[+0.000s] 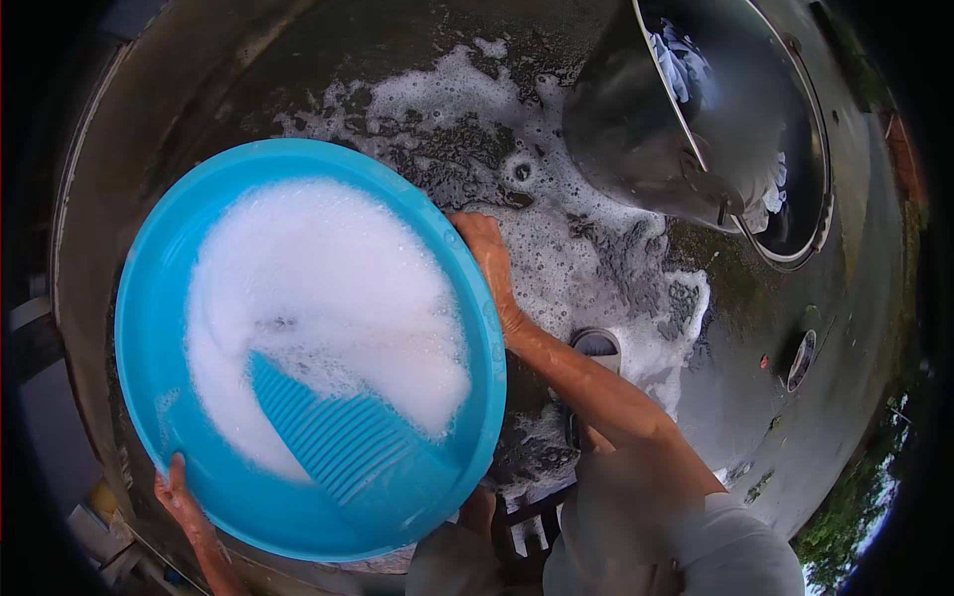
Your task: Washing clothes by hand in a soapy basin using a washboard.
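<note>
Both hands hold a large blue plastic washbasin (pixel 358 540) by its rim. White suds (pixel 320 253) cover much of its inside, and a ribbed washboard surface (pixel 343 439) shows in its lower part. My left hand (pixel 179 492) grips the lower left edge, thumb on the inner side. My right hand (pixel 484 249) is on the right edge, its fingertips hidden behind the rim. To the upper right stands a metal bucket (pixel 618 127) with a wire handle and pale cloth (pixel 682 63) inside.
Foamy water (pixel 551 246) spreads over the wet concrete floor (pixel 745 313) between basin and bucket. A sandaled foot (pixel 596 346) rests below my right forearm. A small round object (pixel 802 361) lies at the right. Slats, perhaps of a stool (pixel 548 514), show near my legs.
</note>
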{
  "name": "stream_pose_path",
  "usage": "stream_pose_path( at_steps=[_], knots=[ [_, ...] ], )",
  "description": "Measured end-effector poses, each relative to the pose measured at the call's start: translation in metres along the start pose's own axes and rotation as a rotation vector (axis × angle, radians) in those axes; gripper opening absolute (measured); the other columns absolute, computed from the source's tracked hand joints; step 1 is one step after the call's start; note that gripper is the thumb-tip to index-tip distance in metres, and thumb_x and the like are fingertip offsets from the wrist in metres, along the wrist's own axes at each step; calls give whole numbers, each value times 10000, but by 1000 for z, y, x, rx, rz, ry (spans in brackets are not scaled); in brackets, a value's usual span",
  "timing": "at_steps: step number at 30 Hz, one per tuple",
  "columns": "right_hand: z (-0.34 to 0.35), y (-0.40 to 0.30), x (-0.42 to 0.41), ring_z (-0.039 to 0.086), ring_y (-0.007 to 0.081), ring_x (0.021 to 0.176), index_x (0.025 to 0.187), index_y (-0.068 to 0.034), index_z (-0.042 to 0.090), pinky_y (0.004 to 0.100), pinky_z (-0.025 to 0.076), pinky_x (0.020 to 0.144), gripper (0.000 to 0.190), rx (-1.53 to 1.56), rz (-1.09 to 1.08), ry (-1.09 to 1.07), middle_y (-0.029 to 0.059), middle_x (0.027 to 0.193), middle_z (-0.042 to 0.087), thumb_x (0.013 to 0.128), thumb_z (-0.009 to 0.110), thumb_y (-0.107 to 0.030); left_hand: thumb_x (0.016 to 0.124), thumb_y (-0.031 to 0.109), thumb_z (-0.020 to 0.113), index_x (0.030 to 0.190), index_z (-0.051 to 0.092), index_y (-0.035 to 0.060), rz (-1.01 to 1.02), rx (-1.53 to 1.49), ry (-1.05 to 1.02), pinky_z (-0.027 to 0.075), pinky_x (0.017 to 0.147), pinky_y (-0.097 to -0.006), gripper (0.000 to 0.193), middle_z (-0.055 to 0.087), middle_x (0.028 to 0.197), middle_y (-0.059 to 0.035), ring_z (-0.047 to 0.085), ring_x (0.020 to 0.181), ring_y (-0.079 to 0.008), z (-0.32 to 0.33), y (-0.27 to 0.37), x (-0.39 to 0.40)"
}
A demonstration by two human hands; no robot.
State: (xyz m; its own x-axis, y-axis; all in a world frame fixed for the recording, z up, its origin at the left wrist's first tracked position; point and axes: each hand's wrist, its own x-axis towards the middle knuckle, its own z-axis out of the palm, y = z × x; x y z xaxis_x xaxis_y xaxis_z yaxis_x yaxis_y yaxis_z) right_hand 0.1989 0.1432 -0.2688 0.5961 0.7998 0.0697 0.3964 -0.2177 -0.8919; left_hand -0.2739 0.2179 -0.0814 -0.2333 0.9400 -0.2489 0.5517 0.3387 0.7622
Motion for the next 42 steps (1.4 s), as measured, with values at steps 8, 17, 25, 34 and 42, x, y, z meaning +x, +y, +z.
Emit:
stream_pose_path(
  at_steps=[8, 17, 25, 34, 42],
  knots=[
    [16, 60, 8, 340, 357, 1309, 1326, -67, 480, 508, 290, 1052, 515, -582, -473, -235, 161, 1416, 398, 855, 580, -249, 822, 326, 686, 1195, 495, -1, -67, 245, -147, 466, 751, -331, 532, 561, 1074, -105, 542, 924, -189, -36, 63, 70],
    [36, 51, 38, 159, 338, 1434, 1411, -75, 403, 568, 131, 1134, 547, -602, -393, -301, 150, 1502, 304, 899, 520, -231, 825, 331, 683, 1242, 440, 11, -63, 338, 61, 461, 848, -356, 579, 544, 1129, -141, 543, 986, -224, -41, 68, 66],
    [39, 42, 106, 170, 316, 1439, 1461, -122, 325, 541, 173, 1138, 550, -439, -360, -180, 132, 1537, 248, 952, 449, -290, 838, 270, 678, 1297, 424, 12, -69, 267, 77, 412, 935, -366, 584, 556, 1152, -128, 534, 1030, -229, -18, 86, 46],
    [30, 65, 80, 168, 339, 1430, 1446, -104, 357, 575, 188, 1112, 601, -661, -518, -354, 122, 1542, 232, 900, 569, -242, 858, 252, 652, 1316, 430, 3, 17, 195, -2, 405, 941, -378, 566, 540, 1195, -136, 519, 1051, -243, -38, 46, 48],
    [20, 44, 158, 544, 322, 867, 1103, -51, 586, 447, 418, 804, 371, -313, -277, -210, 127, 909, 567, 824, 683, -275, 819, 268, 689, 1339, 414, -7, -15, 213, -24, 399, 956, -399, 649, 517, 1226, -152, 512, 1075, -266, -45, 26, 42]
  ],
)
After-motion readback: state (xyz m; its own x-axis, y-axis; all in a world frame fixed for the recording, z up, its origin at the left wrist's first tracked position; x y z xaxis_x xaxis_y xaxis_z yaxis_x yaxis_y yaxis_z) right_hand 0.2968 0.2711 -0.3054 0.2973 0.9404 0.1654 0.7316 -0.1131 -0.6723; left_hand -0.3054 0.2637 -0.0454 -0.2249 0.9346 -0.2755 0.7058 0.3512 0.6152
